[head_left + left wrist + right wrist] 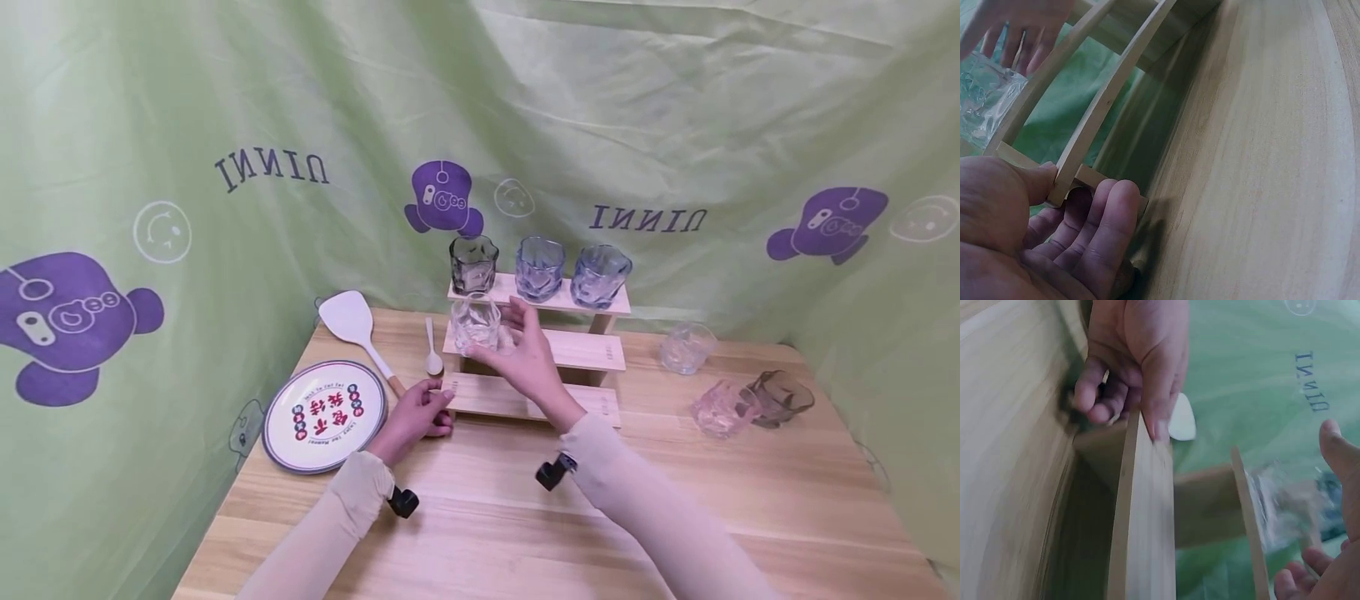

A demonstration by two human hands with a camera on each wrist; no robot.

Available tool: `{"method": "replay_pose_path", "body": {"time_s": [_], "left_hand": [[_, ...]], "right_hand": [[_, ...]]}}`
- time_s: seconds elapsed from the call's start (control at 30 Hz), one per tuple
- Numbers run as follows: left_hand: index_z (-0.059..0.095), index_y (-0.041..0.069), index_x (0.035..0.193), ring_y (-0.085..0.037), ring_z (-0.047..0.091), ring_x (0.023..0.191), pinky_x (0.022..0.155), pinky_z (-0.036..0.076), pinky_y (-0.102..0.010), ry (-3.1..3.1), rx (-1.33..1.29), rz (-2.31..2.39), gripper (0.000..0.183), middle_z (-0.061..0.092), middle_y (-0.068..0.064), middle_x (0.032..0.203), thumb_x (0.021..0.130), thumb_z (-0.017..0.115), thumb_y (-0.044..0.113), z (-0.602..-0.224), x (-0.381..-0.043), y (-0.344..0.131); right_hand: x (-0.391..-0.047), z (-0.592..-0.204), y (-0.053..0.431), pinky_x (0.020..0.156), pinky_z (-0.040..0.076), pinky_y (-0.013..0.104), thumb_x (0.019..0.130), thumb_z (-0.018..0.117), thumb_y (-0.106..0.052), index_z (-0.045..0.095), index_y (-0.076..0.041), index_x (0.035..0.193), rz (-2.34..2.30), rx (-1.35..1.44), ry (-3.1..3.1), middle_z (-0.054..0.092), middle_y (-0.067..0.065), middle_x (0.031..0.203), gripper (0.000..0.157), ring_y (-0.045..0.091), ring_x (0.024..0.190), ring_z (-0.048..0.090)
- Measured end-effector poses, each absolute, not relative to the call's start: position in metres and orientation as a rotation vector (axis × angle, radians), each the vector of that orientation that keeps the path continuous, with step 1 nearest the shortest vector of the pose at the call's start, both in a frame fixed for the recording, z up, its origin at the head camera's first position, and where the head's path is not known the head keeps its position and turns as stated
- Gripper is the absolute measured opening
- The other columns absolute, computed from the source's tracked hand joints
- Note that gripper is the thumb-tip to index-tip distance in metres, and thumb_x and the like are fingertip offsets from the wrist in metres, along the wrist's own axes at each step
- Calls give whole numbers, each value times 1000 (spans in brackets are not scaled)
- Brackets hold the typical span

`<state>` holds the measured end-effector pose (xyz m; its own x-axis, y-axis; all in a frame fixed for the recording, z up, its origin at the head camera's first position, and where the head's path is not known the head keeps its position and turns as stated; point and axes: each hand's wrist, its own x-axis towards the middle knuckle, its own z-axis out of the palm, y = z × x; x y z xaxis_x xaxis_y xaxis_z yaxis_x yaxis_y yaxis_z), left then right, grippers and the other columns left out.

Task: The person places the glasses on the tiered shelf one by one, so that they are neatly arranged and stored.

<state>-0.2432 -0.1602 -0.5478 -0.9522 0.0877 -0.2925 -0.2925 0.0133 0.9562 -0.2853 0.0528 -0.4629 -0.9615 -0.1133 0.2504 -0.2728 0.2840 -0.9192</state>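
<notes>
A three-tier wooden display stand (pixel 581 350) stands at the back of the table. My left hand (pixel 412 421) pinches the left end of its lowest board (pixel 1088 134), thumb on top and curled fingers beneath. A clear tumbler (pixel 474 321) sits at the left end of the middle tier. Beside it is my right hand (pixel 528 358), thumb and fingers spread apart; in the right wrist view a gap shows between the thumb and the glass. On the top tier stand a grey tumbler (pixel 473 267) and two blue tumblers (pixel 540 271).
Left of the stand lie a white spatula (pixel 348 317), a small spoon (pixel 432 358) and a printed plate (pixel 281 417). To the right are another clear tumbler (pixel 686 350), a pink tumbler (pixel 722 410) and a dark tumbler (pixel 780 402). Green curtain (pixel 675 125) encloses the table's back and sides.
</notes>
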Motion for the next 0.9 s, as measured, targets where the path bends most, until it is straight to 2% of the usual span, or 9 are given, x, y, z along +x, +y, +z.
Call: {"method": "replay_pose_path", "body": {"time_s": [0.1,0.2,0.33,0.43,0.57,0.7,0.9], "left_hand": [[44,-2,142,-22,65,76,73,65,-38,2026,-222,2025,48,59,-18,102,103,63,17,-547,-244,-160],[44,-3,142,-22,65,75,72,65,-37,2037,-238,2028,48,59,-17,101,103,63,17,-546,-245,-159],[43,-3,141,-22,65,75,73,65,-38,2032,-232,2018,48,60,-17,101,103,63,17,-546,-245,-158],[42,-3,143,-22,65,76,75,65,-38,2018,-233,2014,50,60,-18,103,103,63,18,-546,-244,-157],[41,-2,145,-23,66,77,75,65,-38,2015,-250,2017,52,59,-19,105,103,63,18,-545,-243,-158],[41,-2,146,-23,66,77,75,65,-38,2025,-252,2012,52,59,-19,104,103,63,18,-543,-242,-158],[41,-3,145,-22,65,75,74,65,-37,2032,-245,2007,50,59,-18,101,104,62,17,-543,-242,-157]], "right_hand": [[-277,-465,82,111,46,43,71,94,-40,29,-19,155,1766,418,-2433,50,9,145,108,32,130,51],[-267,-468,116,109,48,46,77,91,-31,32,-19,154,1756,502,-2420,51,10,144,98,34,127,54],[-245,-460,166,108,47,52,81,85,-1,36,-2,150,1711,559,-2319,53,23,140,85,41,124,53],[-235,-461,209,109,48,44,80,81,10,38,6,147,1626,487,-2263,55,28,134,79,41,122,53],[-237,-483,274,106,48,25,83,81,4,42,-3,148,1496,246,-2247,58,22,134,77,23,119,57],[-235,-503,327,106,46,22,85,83,-4,42,-8,150,1397,-44,-2270,57,16,137,77,12,120,53],[-226,-523,366,111,40,20,89,81,-13,36,-8,153,1383,-254,-2320,49,19,144,78,23,130,46]]}}
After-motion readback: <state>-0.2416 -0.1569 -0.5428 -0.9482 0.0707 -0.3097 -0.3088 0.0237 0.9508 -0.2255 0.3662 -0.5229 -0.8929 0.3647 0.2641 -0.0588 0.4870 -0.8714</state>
